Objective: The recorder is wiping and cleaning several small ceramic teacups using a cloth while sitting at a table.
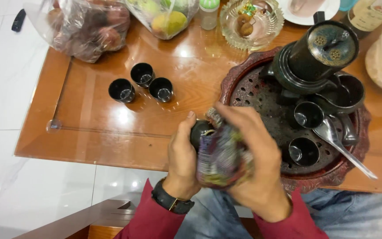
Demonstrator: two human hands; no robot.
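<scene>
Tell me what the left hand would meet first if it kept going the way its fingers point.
The left hand, holding a small dark cup against a patterned cloth, points away across the table. Likely first: the nearest of three black cups, though depth is unclear.

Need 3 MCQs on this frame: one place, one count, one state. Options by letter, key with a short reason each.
1. Where do the three small black cups stand?
A. on the bare wooden table, left of the tray
B. inside the glass dish
C. on the floor

2. How many small cups sit on the round carved tray?
A. none
B. two
C. five

3. What is the state of the left hand?
A. flat on the table
B. empty in the air
C. gripping a small black cup while the right hand presses a patterned cloth on it

Key:
1 A, they cluster on bare wood.
2 B, two show beside the spoon.
3 C, fingers wrap the cup.
</scene>
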